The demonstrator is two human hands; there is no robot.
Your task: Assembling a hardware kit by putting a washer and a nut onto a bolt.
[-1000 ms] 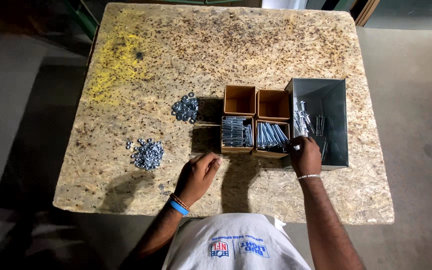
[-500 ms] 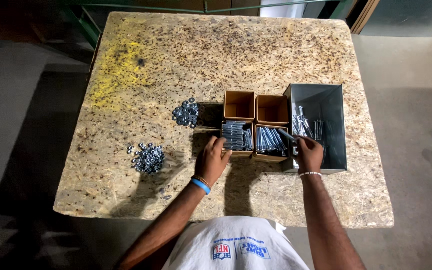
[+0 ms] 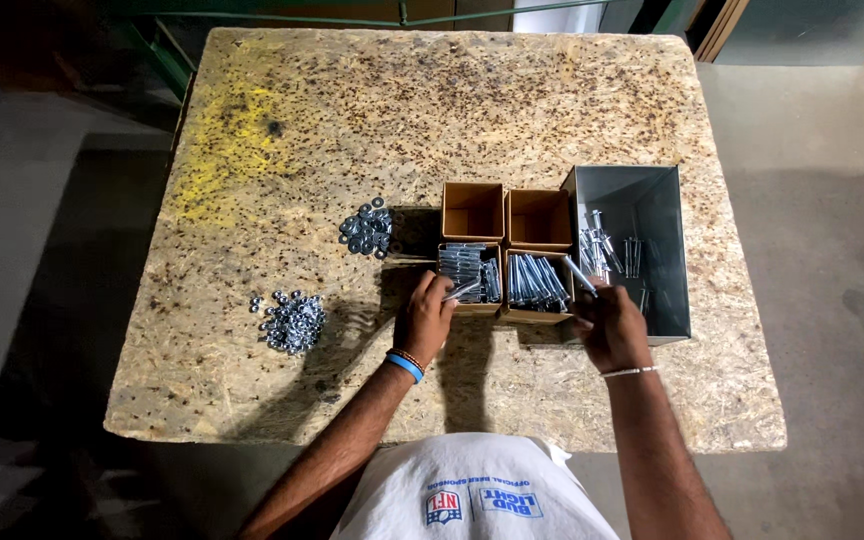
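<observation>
Both our hands are at the near edge of the box cluster on the chipboard table (image 3: 512, 110).

Left hand (image 3: 424, 322): fingers curled at the near-left cardboard box (image 3: 469, 277), which is packed with bolts, pinching what looks like one bolt (image 3: 464, 291) at its front edge. Blue wristband (image 3: 404, 367) on that wrist.

Right hand (image 3: 609, 328): closed round a single long bolt (image 3: 581, 275). Its tip sticks up and left, over the seam between the near-right cardboard box (image 3: 536, 284) of bolts and the grey metal bin (image 3: 642, 215). Thin bracelet (image 3: 628, 372) on that wrist.

The bin holds loose bolts along its left side. The two far cardboard boxes (image 3: 504, 212) look empty.

Left of the boxes: a pile of washers (image 3: 366, 229) just beside the far-left box, and a pile of nuts (image 3: 290, 319) further left and nearer us, well apart from both hands.
</observation>
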